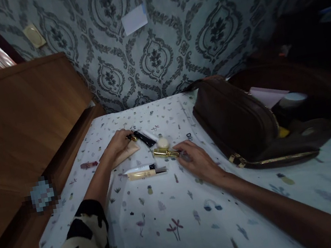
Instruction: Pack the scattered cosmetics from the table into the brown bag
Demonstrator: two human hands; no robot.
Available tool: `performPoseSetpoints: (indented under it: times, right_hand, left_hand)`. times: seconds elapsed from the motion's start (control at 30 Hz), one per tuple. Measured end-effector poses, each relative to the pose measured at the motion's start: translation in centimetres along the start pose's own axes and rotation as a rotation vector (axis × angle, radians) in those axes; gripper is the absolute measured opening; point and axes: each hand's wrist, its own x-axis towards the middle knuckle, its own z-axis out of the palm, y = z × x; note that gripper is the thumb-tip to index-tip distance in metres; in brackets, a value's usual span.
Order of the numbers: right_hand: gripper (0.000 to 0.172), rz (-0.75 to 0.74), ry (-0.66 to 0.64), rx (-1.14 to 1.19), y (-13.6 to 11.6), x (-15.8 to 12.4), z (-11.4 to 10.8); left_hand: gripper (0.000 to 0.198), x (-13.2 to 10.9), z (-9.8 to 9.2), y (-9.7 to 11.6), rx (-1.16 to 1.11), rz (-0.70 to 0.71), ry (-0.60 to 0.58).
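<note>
My left hand (119, 141) is closed at the far left of the cosmetics, fingertips pinching a small black-and-gold item (131, 137). Under that wrist lies a flat beige packet (127, 152). My right hand (196, 160) has its fingers closed around the right end of a shiny gold cosmetic tube (164, 152); part of the grip is hidden. Between the hands are a black squeeze tube (144, 138) and a small round cream-coloured pot (163, 143). Nearer to me, a white tube with a black cap (139, 169) lies beside a pale yellow tube (142, 174).
A large dark brown bag (234, 116) stands unzipped on the right, with a pinkish paper (267, 95) inside. A small reddish item (89, 165) lies at the left. The patterned white cloth (160, 240) covers the table, beside a wooden panel (21, 124).
</note>
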Motion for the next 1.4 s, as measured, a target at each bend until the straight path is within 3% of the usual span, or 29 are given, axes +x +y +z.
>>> performPoseSetpoints:
  times: [0.2,0.53,0.9,1.03,1.2,1.4]
  right_hand:
    - [0.024,-0.007,-0.003,-0.003,-0.1,-0.1,-0.1]
    - [0.023,-0.017,0.01,0.012,0.4,0.0,0.2]
    - [0.024,-0.005,-0.009,0.013,-0.2,0.0,-0.2]
    - [0.024,-0.002,-0.018,0.016,-0.1,0.0,-0.2]
    - [0.026,-0.002,-0.005,0.007,0.1,-0.1,0.0]
    - [0.024,0.012,-0.009,0.03,0.0,0.1,0.0]
  left_hand:
    - [0.045,0.3,0.5,0.3,-0.065,-0.023,0.062]
    - [0.043,-1.3,1.1,0.5,-0.14,-0.104,0.255]
    - [0.039,-2.5,1.1,1.5,-0.064,-0.1,0.3]
    - [0.035,-1.9,1.3,3.3,-0.012,-0.009,0.239]
    - [0.044,-0.9,2.2,5.5,0.034,0.088,0.113]
    - [0.043,-1.1,2.1,6.1,0.07,0.165,0.049]
